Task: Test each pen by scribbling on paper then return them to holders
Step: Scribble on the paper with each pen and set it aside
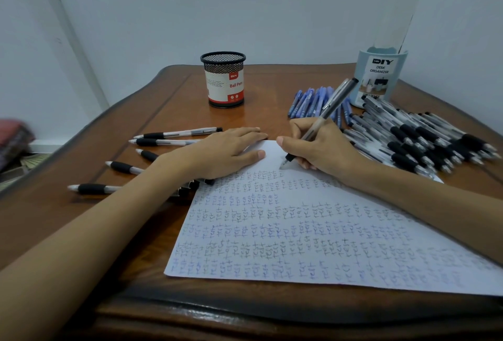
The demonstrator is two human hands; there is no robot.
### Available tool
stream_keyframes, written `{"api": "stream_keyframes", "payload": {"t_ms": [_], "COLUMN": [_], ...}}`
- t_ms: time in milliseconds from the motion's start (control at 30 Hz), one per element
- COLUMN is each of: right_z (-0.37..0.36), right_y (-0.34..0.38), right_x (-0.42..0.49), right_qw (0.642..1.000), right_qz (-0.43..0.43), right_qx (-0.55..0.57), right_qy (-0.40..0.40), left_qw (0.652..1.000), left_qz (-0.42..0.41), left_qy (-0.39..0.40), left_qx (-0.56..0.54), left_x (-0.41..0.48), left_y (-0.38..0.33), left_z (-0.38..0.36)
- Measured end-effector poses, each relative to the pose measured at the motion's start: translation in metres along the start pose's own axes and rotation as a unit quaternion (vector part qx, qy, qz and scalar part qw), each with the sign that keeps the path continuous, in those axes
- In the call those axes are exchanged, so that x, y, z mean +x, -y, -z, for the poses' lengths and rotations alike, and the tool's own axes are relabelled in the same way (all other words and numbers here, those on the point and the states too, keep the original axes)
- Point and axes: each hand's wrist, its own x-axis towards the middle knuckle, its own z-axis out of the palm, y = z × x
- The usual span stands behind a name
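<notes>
Brown wooden surface (168,90) carrying a white paper sheet (299,231) nearly filled with scribbled "test" marks. Right: heap of clear black-grip pens (424,139). Far edge: black mesh pen holder (224,79) and pale blue desk organizer (381,76). I judge the scribbling step in hand. The left hand (226,153) lies flat, pinning the sheet. The right hand (318,147) grips a clear pen (334,104), tip at the bare top strip. Next I would mark, then carry it to a holder.

A brown wooden desk (81,218) with a dark, curved, moulded edge stands against a pale blue-grey wall (163,14). A white strip (73,41) runs slantwise down the wall at the left. Beyond the desk's left edge lies a reddish folded cloth (15,134), blurred, above a patterned floor covering (27,161).
</notes>
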Motion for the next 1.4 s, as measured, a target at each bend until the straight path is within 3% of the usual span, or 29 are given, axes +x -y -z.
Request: {"api": "stream_keyframes", "payload": {"t_ms": [400,633,967,1100,1267,1400], "right_z": [0.000,0.009,0.011,0.011,0.009,0.008], "right_y": [0.004,0.007,0.010,0.010,0.007,0.007], "right_x": [-0.002,0.002,0.004,0.004,0.002,0.000], "right_qw": [1.000,0.975,0.960,0.966,0.984,0.989], "right_qz": [-0.007,-0.136,-0.138,-0.112,-0.100,-0.102], "right_qx": [-0.004,0.177,0.244,0.230,0.137,0.106], "right_qy": [0.003,-0.009,-0.008,-0.027,-0.052,-0.032], "left_qw": [1.000,1.000,1.000,1.000,1.000,1.000], "left_qz": [0.001,-0.008,-0.010,-0.009,-0.008,-0.003], "left_qy": [-0.004,-0.001,-0.003,-0.002,-0.009,-0.010], "left_qx": [0.004,0.002,-0.001,-0.004,-0.003,-0.002], "left_x": [-0.001,-0.001,-0.001,0.000,-0.001,-0.001], "left_y": [0.000,0.001,0.001,0.001,0.000,-0.001], "left_z": [0.000,0.001,0.000,0.000,-0.001,0.000]}}
